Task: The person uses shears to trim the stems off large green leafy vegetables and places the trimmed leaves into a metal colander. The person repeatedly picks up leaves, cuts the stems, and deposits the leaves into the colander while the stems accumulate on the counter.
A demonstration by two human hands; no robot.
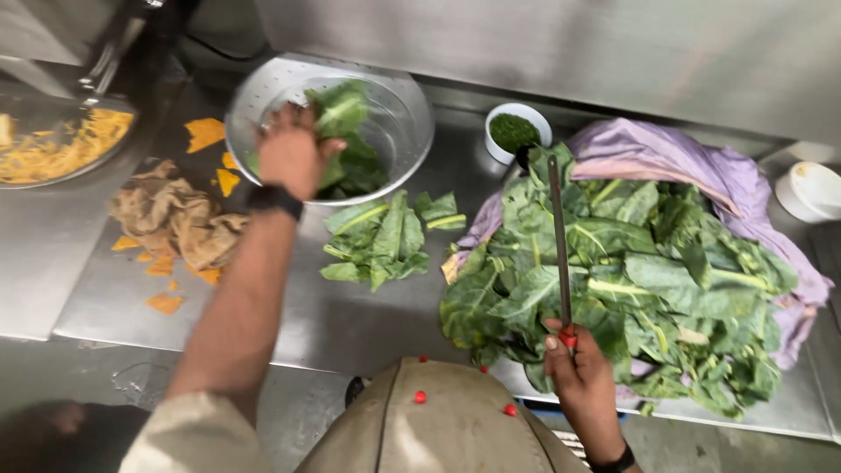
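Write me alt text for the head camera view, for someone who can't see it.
A person's left hand drops green leaves into a metal colander while the right hand holds a long knife over a heap of leafy greens on a purple cloth, on a steel counter.

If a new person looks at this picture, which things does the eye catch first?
First, the big heap of green leaves on a purple cloth at the right, where the right hand holds a long knife. Then the left hand putting leaves into the metal colander at the top.
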